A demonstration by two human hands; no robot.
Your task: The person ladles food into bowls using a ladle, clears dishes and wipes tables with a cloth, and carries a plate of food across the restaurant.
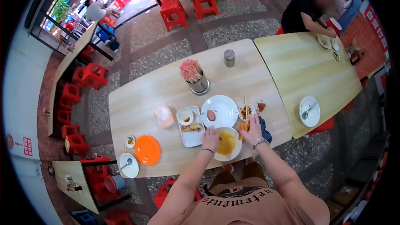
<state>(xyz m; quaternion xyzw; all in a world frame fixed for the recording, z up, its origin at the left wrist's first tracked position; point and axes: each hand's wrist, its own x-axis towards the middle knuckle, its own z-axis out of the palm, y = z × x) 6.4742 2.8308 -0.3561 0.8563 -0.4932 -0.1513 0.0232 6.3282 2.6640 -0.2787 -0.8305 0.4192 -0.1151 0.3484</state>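
Soup, yellow in colour, lies in a white bowl that stands between the hands, close in front of the wearer. The left hand is at the bowl's left rim; I cannot tell whether it grips or only touches there. The right hand, on the opposite side, has its fingers closed on an orange-brown piece beside the rim; what this piece is, I cannot make out. Handling it well seems to call for a steadying left hand, a light pinch with the right, and slow, level movements, since a nudge could slop the liquid. Chopsticks reach over a small sauce bowl just beyond the right fingers, so the knuckles are best kept clear of them.

Beyond both hands is a large plate bearing a reddish oval morsel. Near the left hand, on its outer side, a rectangular tray carries browned rolls. Dark blue cloth lies just right of the right hand. Farther out on the bench, an orange plate sits well left of the left hand, and a chopstick holder stands past the large plate.
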